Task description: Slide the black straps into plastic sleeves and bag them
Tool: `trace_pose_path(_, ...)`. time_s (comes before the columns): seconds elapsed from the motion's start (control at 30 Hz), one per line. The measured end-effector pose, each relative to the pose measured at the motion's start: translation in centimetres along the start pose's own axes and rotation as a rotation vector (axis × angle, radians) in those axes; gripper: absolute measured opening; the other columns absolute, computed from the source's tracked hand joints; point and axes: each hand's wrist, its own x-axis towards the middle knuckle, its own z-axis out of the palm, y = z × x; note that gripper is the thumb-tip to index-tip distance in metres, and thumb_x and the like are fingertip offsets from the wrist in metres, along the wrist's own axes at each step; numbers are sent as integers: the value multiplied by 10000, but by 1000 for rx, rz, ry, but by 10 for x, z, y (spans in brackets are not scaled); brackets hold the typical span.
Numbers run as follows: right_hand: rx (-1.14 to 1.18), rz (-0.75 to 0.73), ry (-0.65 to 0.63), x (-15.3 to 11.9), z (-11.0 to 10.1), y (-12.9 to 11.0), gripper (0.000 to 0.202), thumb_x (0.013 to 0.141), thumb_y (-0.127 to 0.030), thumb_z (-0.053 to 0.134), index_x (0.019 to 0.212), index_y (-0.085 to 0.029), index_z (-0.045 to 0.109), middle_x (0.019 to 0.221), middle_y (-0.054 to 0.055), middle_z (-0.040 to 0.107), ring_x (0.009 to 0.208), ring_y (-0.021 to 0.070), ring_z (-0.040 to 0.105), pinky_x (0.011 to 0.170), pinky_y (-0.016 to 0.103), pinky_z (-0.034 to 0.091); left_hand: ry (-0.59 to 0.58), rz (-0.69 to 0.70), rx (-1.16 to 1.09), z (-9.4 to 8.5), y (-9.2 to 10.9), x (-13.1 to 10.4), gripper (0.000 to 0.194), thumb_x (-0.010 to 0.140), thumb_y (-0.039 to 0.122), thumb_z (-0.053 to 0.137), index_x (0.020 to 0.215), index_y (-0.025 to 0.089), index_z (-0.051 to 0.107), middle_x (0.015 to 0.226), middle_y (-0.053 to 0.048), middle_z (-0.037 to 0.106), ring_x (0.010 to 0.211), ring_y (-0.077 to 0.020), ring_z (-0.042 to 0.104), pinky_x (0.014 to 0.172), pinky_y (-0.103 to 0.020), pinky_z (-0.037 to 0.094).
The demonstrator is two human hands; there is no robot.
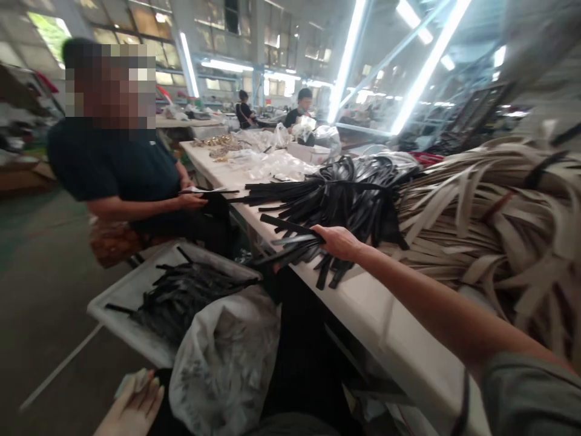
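My right hand (338, 242) reaches over the table edge and is closed around a few black straps (290, 226), whose flat ends stick out to the left. Beside and behind it spreads a large heap of black straps (358, 181). Low at the left, my left hand (136, 402) is palm up with its fingers stretched out. Something pale covers part of its thumb or fingertips; I cannot make out what. Close to that hand stands a white woven sack (227, 363). Behind the sack, a white tray (109, 297) holds a pile of short black strips (186, 297).
A pale table (390, 333) runs diagonally through the view. Beige straps (490, 224) are heaped at the right. Across the tray sits a co-worker (113, 163), holding a dark strip and something white. Plastic bags (281, 163) and metal parts (218, 145) lie farther back.
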Motion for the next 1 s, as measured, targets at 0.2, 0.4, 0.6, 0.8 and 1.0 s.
trace_pose_path(0.2,911,63,-285,25,-8,-129,447,919,-514,432,1107,-152,614,565,-22,590,387,107,438,415,235,327,-236,-43,-72,-13,-11,-4,196,908,106,480,801,184,625,726,-10,702,659,-123,686,696,-267,574)
trace_pose_path(0.4,1240,78,-677,14,19,-235,468,729,-605,666,754,-139,638,476,-46,476,363,50,326,366,210,208,-237,-19,-186,-25,-12,-22,166,877,246,643,747,173,570,640,24,640,576,-101,649,645,-236,559)
trace_pose_path(0.6,1190,160,-818,-28,56,-271,488,619,-567,752,861,-150,676,465,-53,487,368,64,351,357,208,226,-147,-40,-256,-47,-15,-26,184,872,331,657,790,178,596,711,14,674,616,-95,657,636,-208,547)
trace_pose_path(0.8,1152,245,-844,-52,67,-265,480,640,-551,733,902,-152,686,466,-54,489,368,69,367,365,209,235,-169,-116,-298,-57,-20,-28,157,890,297,635,807,166,617,717,-1,683,626,-104,667,675,-235,560)
trace_pose_path(1.0,1138,261,-822,-55,79,-260,450,670,-528,708,890,-137,692,479,-44,500,371,66,373,364,208,243,-180,-158,-272,-58,-21,-31,188,912,322,598,813,165,626,719,-6,693,617,-128,677,626,-265,560)
